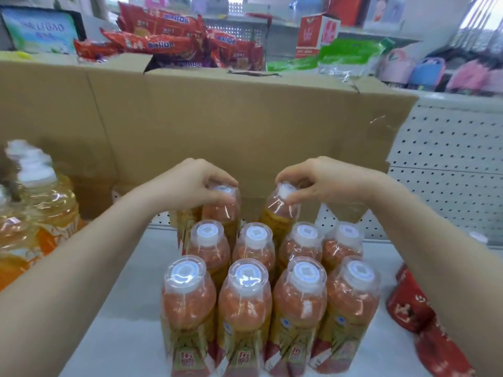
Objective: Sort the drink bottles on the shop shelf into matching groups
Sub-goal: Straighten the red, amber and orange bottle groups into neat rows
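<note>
**Two Hands on the Back Row**

At the back of the white shelf [130,308], against a cardboard box [217,118], both hands closed on bottle tops. The left hand [190,183] curled its fingers round the cap of the back-left bottle [221,210], which stood upright. The right hand [318,180] pinched the white cap of the back-right bottle [280,213], which leaned toward the left. In front of these stood two rows of four matching orange-tea bottles [245,308], white-capped and packed close together, reaching to the shelf's front edge. Larger yellow drink bottles [46,202] stood at the left edge, well apart from the group. Red cans [411,303] lay near the front right corner. Red snack packets [168,42] sat above, behind the box.
</note>
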`<state>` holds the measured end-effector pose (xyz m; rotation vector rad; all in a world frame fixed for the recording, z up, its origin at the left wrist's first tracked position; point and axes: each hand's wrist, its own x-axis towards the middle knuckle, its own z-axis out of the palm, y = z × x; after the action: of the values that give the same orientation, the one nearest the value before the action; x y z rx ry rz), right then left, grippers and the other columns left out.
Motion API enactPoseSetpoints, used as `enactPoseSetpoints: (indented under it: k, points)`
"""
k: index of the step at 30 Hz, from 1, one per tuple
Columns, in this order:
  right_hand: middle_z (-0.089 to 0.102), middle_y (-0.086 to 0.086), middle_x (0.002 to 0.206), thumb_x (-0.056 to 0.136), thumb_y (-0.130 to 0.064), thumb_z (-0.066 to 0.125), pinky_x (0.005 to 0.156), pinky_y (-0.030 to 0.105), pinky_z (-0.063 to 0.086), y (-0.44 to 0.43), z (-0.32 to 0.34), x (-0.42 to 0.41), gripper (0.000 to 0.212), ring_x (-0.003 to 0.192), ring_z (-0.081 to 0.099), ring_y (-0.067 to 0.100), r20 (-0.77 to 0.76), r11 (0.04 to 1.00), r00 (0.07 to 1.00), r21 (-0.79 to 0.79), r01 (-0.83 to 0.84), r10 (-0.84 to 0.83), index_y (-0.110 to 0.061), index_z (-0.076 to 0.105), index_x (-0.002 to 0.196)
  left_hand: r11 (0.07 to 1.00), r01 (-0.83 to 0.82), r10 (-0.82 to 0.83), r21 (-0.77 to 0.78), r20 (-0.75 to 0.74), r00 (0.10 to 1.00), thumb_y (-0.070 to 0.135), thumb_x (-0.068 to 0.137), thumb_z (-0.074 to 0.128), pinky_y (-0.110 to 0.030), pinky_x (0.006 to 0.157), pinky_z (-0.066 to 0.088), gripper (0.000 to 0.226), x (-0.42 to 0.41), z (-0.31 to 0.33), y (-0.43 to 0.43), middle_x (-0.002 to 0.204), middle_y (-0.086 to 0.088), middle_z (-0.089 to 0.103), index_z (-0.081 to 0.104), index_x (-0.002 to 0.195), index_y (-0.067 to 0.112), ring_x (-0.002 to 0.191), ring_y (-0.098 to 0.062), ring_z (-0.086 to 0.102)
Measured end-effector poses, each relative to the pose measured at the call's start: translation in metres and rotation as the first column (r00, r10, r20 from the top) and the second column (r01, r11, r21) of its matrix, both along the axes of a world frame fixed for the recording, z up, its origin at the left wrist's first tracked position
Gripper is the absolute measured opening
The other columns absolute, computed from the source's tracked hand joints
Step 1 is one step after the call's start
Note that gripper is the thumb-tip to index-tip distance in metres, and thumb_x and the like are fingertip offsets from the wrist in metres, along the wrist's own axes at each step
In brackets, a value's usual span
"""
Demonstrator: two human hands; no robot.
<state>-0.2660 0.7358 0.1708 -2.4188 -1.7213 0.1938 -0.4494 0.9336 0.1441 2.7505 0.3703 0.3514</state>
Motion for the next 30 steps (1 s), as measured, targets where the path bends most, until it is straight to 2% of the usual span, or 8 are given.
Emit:
enactPoseSetpoints:
  k: [5,8,12,17,20,25,28,30]
  points:
    - [0.068,-0.014,0.109,0.092,-0.041,0.068,0.082,0.021,0.05,-0.05,-0.021,0.021,0.04,0.094,0.062,0.0,0.032,0.979,0.981,0.076,0.191,-0.194,-0.036,0.062,0.131,0.984,0.174,-0.174,-0.039,0.002,0.985,0.036,0.086,0.074,-0.004,0.065,0.042,0.032,0.041,0.006,-0.029,0.089,0.029,0.069,0.071,0.117,0.032,0.066,0.019,0.056]
    - [0.071,-0.008,0.118,0.09,-0.04,0.07,0.089,0.025,0.051,-0.067,-0.038,0.029,0.04,0.1,0.064,0.007,-0.02,0.957,0.962,0.098,0.272,-0.271,-0.037,0.064,0.13,0.967,0.255,-0.255,0.019,-0.038,0.966,0.04,0.087,0.072,-0.006,0.064,0.037,0.036,0.065,-0.001,-0.046,0.084,0.024,0.068,0.069,0.122,0.032,0.066,0.017,0.053]
    - [0.067,-0.021,0.097,0.091,-0.04,0.071,0.073,0.011,0.044,-0.078,-0.049,0.034,0.038,0.086,0.06,-0.007,-0.081,0.94,0.957,0.179,0.29,-0.279,-0.037,0.066,0.128,0.951,0.278,-0.27,0.138,-0.072,0.96,0.046,0.09,0.066,-0.008,0.059,0.032,0.041,0.083,-0.012,-0.06,0.075,0.025,0.051,0.064,0.128,0.033,0.064,0.011,0.046]
    - [0.073,-0.016,0.107,0.087,-0.039,0.077,0.093,0.029,0.054,-0.079,-0.054,0.036,0.041,0.1,0.067,0.005,-0.194,0.919,0.945,0.247,0.308,-0.265,-0.039,0.069,0.127,0.922,0.381,-0.363,0.073,-0.183,0.913,0.037,0.088,0.071,-0.023,0.092,0.048,0.051,0.086,-0.01,-0.055,0.122,0.013,0.064,0.057,0.137,0.031,0.099,0.0,0.059]
    - [0.073,-0.019,0.108,0.087,-0.041,0.077,0.093,0.024,0.052,-0.079,-0.056,0.036,0.042,0.102,0.066,0.002,-0.229,0.913,0.938,0.259,0.315,-0.259,-0.04,0.068,0.127,0.916,0.395,-0.374,0.068,-0.207,0.904,0.03,0.09,0.069,-0.034,0.099,0.049,0.056,0.087,-0.012,-0.052,0.128,0.009,0.061,0.051,0.142,0.031,0.111,-0.009,0.061]
    - [0.067,-0.025,0.103,0.093,-0.047,0.066,0.082,0.016,0.046,-0.076,-0.05,0.034,0.038,0.092,0.061,-0.007,-0.238,0.922,0.927,0.191,0.338,-0.291,-0.041,0.064,0.13,0.96,0.274,-0.278,-0.062,-0.071,0.958,0.029,0.087,0.073,-0.024,0.106,0.044,0.06,0.058,0.001,-0.037,0.134,0.019,0.058,0.05,0.142,0.037,0.12,0.003,0.056]
    - [0.068,-0.012,0.12,0.096,-0.045,0.062,0.094,0.025,0.048,-0.068,-0.038,0.031,0.039,0.097,0.06,0.004,-0.144,0.934,0.934,0.103,0.342,-0.326,-0.035,0.063,0.134,1.0,-0.001,-0.003,0.029,0.153,0.988,0.028,0.088,0.072,-0.033,0.106,0.045,0.047,0.022,0.009,-0.003,0.132,0.013,0.061,0.058,0.133,0.035,0.121,-0.006,0.055]
    - [0.068,-0.008,0.126,0.098,-0.043,0.062,0.098,0.028,0.049,-0.052,-0.025,0.022,0.038,0.101,0.06,0.007,-0.022,0.944,0.95,0.108,0.311,-0.31,-0.031,0.064,0.133,0.97,-0.19,0.173,0.149,0.122,0.977,0.036,0.09,0.068,-0.036,0.101,0.046,0.044,0.004,0.004,0.017,0.132,0.007,0.06,0.058,0.133,0.031,0.116,-0.014,0.057]
